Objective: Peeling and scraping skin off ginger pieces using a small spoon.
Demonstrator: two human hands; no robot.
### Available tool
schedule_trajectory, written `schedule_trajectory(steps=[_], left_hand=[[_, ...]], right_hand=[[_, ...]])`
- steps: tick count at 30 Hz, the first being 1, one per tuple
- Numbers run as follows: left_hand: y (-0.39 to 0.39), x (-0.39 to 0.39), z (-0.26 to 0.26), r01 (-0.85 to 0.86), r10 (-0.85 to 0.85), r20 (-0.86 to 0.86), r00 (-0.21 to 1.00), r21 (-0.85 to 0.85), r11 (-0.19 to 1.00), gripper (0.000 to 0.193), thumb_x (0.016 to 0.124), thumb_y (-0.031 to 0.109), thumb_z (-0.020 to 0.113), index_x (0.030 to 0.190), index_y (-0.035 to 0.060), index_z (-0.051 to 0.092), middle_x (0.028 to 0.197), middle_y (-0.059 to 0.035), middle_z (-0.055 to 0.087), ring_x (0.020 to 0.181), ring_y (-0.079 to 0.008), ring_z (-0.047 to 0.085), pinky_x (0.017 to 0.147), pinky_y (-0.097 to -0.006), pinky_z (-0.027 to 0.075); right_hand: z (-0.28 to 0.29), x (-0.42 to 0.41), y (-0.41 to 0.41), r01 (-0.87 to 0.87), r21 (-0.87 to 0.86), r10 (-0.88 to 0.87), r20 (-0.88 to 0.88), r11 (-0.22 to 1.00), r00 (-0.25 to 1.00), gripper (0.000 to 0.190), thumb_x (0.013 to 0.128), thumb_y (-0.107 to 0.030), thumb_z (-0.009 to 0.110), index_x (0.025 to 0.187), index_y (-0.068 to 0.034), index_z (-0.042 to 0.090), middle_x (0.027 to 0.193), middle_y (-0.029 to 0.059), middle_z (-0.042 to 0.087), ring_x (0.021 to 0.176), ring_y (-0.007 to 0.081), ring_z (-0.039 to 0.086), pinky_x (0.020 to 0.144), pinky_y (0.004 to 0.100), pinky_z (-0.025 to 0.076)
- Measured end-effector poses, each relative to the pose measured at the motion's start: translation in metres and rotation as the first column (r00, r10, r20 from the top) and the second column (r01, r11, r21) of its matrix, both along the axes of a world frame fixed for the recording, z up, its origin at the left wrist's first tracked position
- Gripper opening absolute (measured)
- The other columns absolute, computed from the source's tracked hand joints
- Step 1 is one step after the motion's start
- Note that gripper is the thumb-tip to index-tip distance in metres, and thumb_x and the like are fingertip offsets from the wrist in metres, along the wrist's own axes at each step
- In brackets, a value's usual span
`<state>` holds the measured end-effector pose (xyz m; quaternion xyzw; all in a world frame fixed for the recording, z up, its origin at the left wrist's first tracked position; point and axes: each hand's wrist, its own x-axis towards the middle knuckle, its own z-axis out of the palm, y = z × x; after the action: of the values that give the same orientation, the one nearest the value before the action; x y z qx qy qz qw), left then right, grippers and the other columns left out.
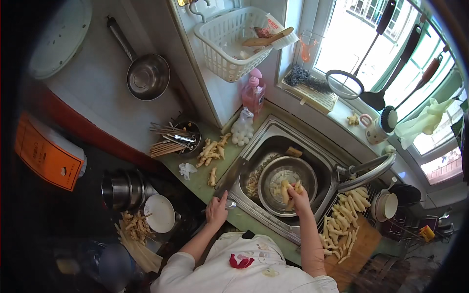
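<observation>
My right hand (299, 200) grips pieces of pale peeled ginger (285, 191) over a round steel basin (311, 172). The basin sits in a stainless sink (271, 137) and has more pale pieces at its bottom. At the counter's front edge, my left hand (216, 211) has its fingers curled around a utensil with a shiny rounded metal end (230, 204); its kind cannot be made out. Its index finger points forward, close to a dark wide knife blade (231, 176) lying along the sink's left rim. Peel scraps (253, 185) lie in the sink beside the basin.
Peeled ginger (335, 227) covers a rack and wooden board (368, 234) right of the sink. Unpeeled ginger (212, 151) and a utensil holder (194, 137) stand left. The faucet (370, 175) arches over the right rim. Steel pots (121, 190) and a white plate (159, 213) are far left.
</observation>
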<state>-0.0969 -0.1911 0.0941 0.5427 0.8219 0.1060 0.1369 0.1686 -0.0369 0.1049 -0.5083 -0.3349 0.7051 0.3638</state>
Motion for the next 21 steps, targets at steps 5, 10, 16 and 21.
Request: schedule_trajectory(steps=[5,10,16,21], left_hand=[[0.001,-0.004,-0.022,0.012,-0.018,-0.120,0.993,-0.049,0.999,0.059,0.071,0.005,0.052,0.126,0.0236,0.041,0.086,-0.0106,0.046,0.083,-0.0285,0.050,0.073,-0.0400,0.042],[0.000,-0.009,-0.036,-0.039,0.034,-0.235,0.971,-0.014,0.999,0.057,0.074,0.006,0.051,0.127,0.0240,0.041,0.089,-0.0110,0.045,0.085,-0.0281,0.049,0.073,-0.0397,0.043],[0.011,-0.023,-0.034,-0.022,0.023,-0.180,0.983,0.009,1.000,0.047,0.076,0.007,0.049,0.120,0.0216,0.047,0.089,-0.0088,0.045,0.087,-0.0270,0.048,0.070,-0.0397,0.044],[0.024,-0.018,-0.014,0.189,-0.103,-0.336,0.936,0.233,0.954,0.037,0.076,0.007,0.050,0.112,0.0159,0.053,0.092,-0.0076,0.050,0.083,-0.0261,0.050,0.063,-0.0367,0.046]], right_hand=[[0.007,0.001,-0.018,0.047,-0.117,-0.059,-0.102,0.992,0.993,0.025,0.080,-0.010,0.061,0.101,-0.002,0.051,0.090,0.0058,0.057,0.081,0.0137,0.056,0.071,0.0264,0.045],[0.010,0.007,-0.034,0.032,-0.178,-0.054,-0.120,0.983,0.991,0.029,0.078,-0.007,0.062,0.104,0.001,0.051,0.090,0.0055,0.057,0.080,0.0136,0.056,0.070,0.0266,0.045],[0.006,0.009,-0.043,0.006,-0.190,-0.038,-0.161,0.982,0.986,0.035,0.076,-0.002,0.060,0.109,0.003,0.050,0.089,0.0050,0.057,0.075,0.0123,0.055,0.066,0.0252,0.044],[0.016,-0.001,-0.047,0.086,-0.167,-0.113,-0.161,0.982,0.980,0.035,0.076,-0.002,0.060,0.109,0.003,0.050,0.087,0.0042,0.056,0.070,0.0111,0.053,0.062,0.0241,0.043]])
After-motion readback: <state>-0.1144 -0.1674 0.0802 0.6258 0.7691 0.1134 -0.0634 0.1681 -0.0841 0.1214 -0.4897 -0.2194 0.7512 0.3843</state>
